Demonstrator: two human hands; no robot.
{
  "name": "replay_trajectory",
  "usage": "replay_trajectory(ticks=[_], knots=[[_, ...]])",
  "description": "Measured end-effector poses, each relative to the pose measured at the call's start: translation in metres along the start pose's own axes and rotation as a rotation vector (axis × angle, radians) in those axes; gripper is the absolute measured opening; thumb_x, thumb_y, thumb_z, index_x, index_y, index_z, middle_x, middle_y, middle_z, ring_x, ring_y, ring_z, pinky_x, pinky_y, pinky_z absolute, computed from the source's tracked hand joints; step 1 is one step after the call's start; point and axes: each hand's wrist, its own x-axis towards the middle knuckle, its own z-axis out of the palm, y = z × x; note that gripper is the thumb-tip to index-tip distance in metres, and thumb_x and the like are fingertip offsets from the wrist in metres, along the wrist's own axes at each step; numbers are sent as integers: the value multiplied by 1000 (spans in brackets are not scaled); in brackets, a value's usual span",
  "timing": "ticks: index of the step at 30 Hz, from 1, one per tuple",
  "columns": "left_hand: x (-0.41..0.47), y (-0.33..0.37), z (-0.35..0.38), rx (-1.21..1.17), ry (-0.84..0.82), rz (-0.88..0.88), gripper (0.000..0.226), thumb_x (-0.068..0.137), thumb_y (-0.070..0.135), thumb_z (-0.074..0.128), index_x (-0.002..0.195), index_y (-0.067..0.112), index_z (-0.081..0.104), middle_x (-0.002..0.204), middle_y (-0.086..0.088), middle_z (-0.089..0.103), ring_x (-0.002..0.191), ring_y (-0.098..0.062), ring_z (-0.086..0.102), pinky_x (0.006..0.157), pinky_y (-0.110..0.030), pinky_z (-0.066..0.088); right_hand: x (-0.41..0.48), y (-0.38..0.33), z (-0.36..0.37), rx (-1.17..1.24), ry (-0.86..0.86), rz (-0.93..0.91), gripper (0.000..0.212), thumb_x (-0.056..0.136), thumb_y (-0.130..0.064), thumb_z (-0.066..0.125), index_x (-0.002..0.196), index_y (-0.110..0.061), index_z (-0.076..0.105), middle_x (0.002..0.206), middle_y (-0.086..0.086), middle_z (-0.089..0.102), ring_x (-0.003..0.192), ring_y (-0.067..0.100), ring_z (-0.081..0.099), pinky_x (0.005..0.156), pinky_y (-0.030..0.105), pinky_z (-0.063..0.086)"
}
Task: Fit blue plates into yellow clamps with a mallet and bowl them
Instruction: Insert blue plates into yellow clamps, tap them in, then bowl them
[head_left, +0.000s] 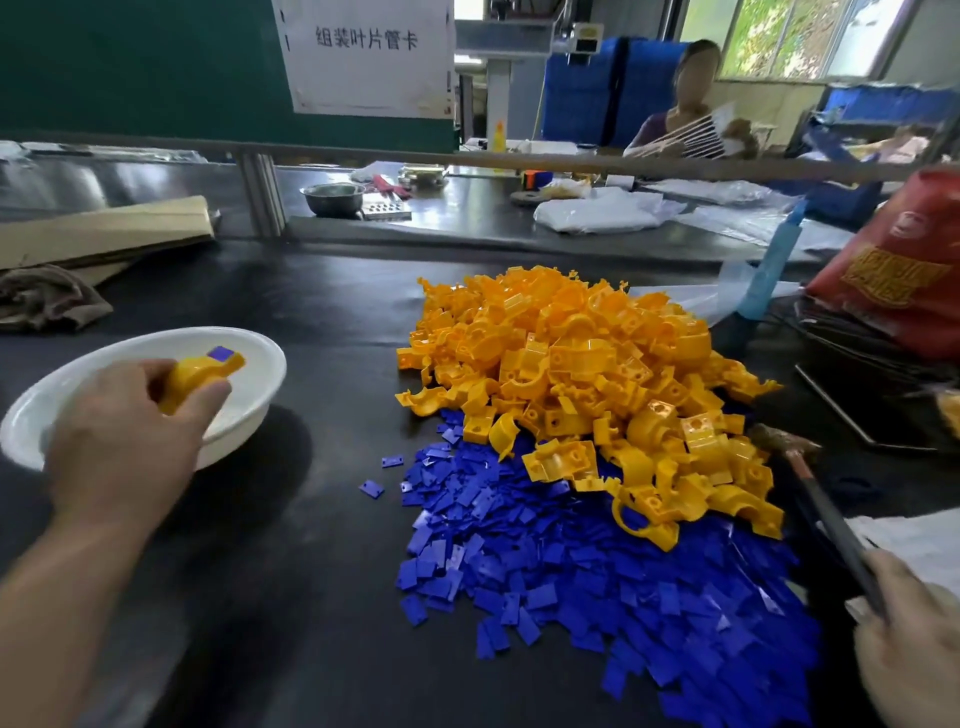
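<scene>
The fingers (205, 397) of your left hand (124, 431) curl round a yellow clamp (189, 374) with its blue plate (222, 354) seated, held just over the white bowl (265, 374). Release it off-centre and it may bounce over the rim onto the tabletop (311, 571). Your right hand (909, 654) grips the mallet (826, 519), whose head lies beside the clamp pile (582, 364). A careless swing could scatter the pile into the loose plates (597, 571).
</scene>
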Motion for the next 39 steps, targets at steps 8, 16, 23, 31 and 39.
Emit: replay_trajectory(ticks=[8,16,23,31,39], knots=[[66,-77,37,355,-232,-104,86,61,71,46,121,10,56,116,-22,62,103,-45,57,92,-59,46,-1,24,27,-137,83,-117,44,70,-30,33,111,-20,49,68,18,53,56,38,53,56,47,52],[-45,56,13,180,-408,329,37,84,51,53,106,22,63,101,-7,66,95,-32,61,79,-41,49,3,-53,-16,-231,97,-277,51,67,-39,75,114,-23,63,98,5,59,85,29,57,72,42,51],[-105,109,39,135,-627,289,50,89,53,49,133,30,46,133,8,52,117,-13,51,94,-35,45,6,-129,2,-158,-119,-569,59,89,-54,47,139,-39,20,127,-9,39,109,10,45,83,21,43],[-139,129,39,-117,-618,422,45,89,53,51,131,34,50,130,19,48,120,-2,44,98,-25,39,9,-124,12,-106,1,-633,25,93,-28,52,116,-28,63,119,-3,54,96,15,50,71,26,49],[-148,161,41,-657,-1001,217,43,82,53,60,120,59,42,114,30,58,102,16,55,87,-20,51,0,-131,4,177,83,-761,18,87,-20,62,104,-22,67,129,5,53,100,20,59,75,29,55]])
